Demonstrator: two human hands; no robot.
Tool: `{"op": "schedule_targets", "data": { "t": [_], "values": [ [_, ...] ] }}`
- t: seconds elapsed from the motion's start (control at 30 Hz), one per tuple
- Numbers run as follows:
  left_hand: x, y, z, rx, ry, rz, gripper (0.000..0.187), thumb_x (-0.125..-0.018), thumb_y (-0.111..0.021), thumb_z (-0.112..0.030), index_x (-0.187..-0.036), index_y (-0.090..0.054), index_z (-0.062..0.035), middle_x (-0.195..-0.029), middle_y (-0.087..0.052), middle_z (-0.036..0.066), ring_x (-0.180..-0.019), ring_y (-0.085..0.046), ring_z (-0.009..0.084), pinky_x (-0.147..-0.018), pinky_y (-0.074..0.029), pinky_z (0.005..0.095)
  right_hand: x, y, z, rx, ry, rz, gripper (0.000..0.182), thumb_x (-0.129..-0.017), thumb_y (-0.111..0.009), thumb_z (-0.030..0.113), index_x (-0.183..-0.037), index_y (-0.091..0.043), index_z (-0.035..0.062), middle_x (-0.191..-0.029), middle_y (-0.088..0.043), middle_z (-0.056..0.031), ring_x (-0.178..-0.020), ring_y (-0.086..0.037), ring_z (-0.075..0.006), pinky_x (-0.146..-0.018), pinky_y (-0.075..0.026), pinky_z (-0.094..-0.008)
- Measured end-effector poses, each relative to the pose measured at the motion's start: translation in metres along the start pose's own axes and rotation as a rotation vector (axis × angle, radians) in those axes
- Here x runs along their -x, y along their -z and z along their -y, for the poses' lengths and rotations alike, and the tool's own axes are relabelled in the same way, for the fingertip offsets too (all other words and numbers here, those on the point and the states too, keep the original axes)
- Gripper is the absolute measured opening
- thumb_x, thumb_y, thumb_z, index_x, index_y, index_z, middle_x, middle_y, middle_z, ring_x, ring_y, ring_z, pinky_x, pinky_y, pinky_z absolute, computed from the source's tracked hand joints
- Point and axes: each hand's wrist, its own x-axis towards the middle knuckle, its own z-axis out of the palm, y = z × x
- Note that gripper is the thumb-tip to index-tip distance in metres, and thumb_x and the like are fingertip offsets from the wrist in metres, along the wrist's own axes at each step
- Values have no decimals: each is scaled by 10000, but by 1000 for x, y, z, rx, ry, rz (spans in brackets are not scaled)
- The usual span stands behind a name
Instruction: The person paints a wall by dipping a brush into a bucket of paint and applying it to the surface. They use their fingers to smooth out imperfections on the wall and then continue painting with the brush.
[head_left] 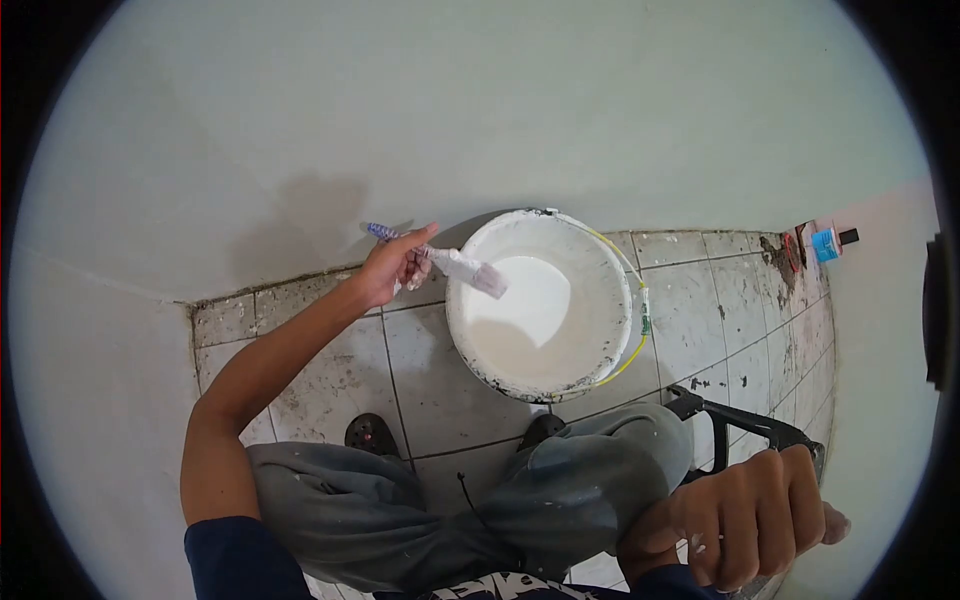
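Note:
My left hand [393,268] grips a paintbrush [452,263] with a blue handle and white-coated bristles. The bristle end hangs over the rim of a white bucket [478,345] holding white paint. The bucket stands on the tiled floor against the wall and has a yellow wire handle. My right hand [752,518] is curled in a fist at the lower right, resting near a black chair frame [740,420]. I cannot see anything inside that fist.
A pale wall [480,110] fills the upper view, with a darker damp-looking patch [310,215] near the brush. Grey stained floor tiles [340,380] lie below. My grey-trousered knees [560,490] and dark shoes sit in front. A small blue-labelled item [826,243] lies at the far right corner.

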Motion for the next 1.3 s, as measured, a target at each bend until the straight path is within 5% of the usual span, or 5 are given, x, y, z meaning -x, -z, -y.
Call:
{"op": "schedule_targets", "data": {
  "t": [0.27, 0.37, 0.77, 0.97, 1.3],
  "values": [
    [6, -16, -3, -114, -54, -10, 407, -880, -711, -458, -784, -566, -90, -583, -574, 44, -408, -497, 123, -379, -359, 252, 0, 8, 1, -65, -34, 72, 496, -1014, -492, 329, -568, -548, 120, -560, -534, -13, -511, -546, -117, -504, -420, -264],
    [2, -10, -1, -2, -36, 76, 410, -877, -715, -456, -775, -562, -90, -585, -575, 49, -411, -504, 124, -376, -357, 250, 15, -33, 12, 71, 40, -380, 442, -874, -426, 215, -448, -355, 118, -374, -359, -41, -301, -374, -133, -317, -273, -300],
    [2, -4, -4, -40, 35, 15, 480, -858, -714, -528, -706, -576, -94, -558, -566, 32, -420, -506, 120, -389, -366, 252, 17, -33, 13, 70, 17, -345, 572, -1023, -411, 328, -486, -398, 131, -397, -392, -44, -310, -399, -146, -331, -287, -302],
    [6, -12, -2, -15, 44, 98, 458, -841, -729, -549, -801, -560, -125, -612, -590, 18, -454, -519, 99, -406, -361, 230, 12, -33, 9, 48, 23, -329, 585, -1042, -383, 333, -493, -402, 131, -401, -405, -44, -310, -406, -149, -327, -282, -300],
    [-3, 0, 10, -86, -17, 136, 355, -875, -746, -411, -823, -540, -126, -677, -621, 28, -529, -561, 104, -449, -384, 240, 16, -37, 9, 111, 66, -322, 595, -1044, -372, 362, -495, -399, 132, -399, -413, -45, -309, -409, -148, -319, -279, -283]
  ]
}}
